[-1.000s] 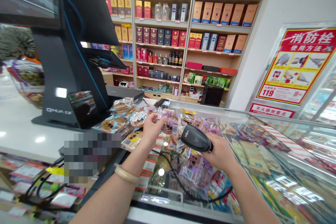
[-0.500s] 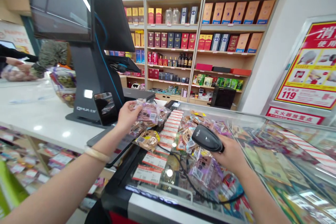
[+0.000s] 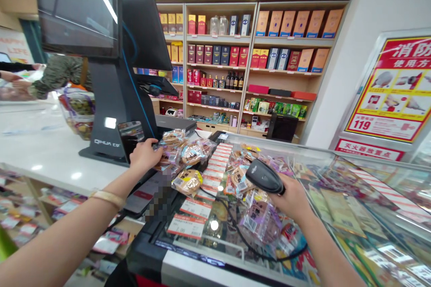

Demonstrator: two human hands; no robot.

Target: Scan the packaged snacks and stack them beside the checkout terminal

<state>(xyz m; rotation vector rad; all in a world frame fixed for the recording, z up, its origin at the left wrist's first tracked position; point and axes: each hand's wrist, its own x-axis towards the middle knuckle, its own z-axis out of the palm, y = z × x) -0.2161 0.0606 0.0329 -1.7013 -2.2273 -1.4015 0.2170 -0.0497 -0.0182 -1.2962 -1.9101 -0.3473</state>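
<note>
My right hand [image 3: 292,195] grips a black barcode scanner [image 3: 265,176] above the glass counter top, its head tilted toward the left. At the left side of a pile of clear-wrapped round snacks, my left hand [image 3: 145,156] is closed with thumb and fingers at the edge of a purple-printed snack packet [image 3: 168,156]; the fingertips are partly hidden. Beside it lie a blue-printed snack packet [image 3: 194,152] and a yellow-printed snack packet [image 3: 187,181]. Under and around the scanner is a second group of packets, including a purple snack packet [image 3: 260,219].
A black checkout terminal [image 3: 111,98] stands on the white counter [image 3: 40,143] at left. The scanner's cable [image 3: 232,215] loops over the glass. Price labels [image 3: 188,225] run between the two packet groups. Another person's sleeve [image 3: 62,74] shows at far left. Boxed goods fill the back shelves [image 3: 218,40].
My left hand has moved left and down, from a packet it held over the pile to the pile's left edge. My right hand keeps the scanner in nearly the same place.
</note>
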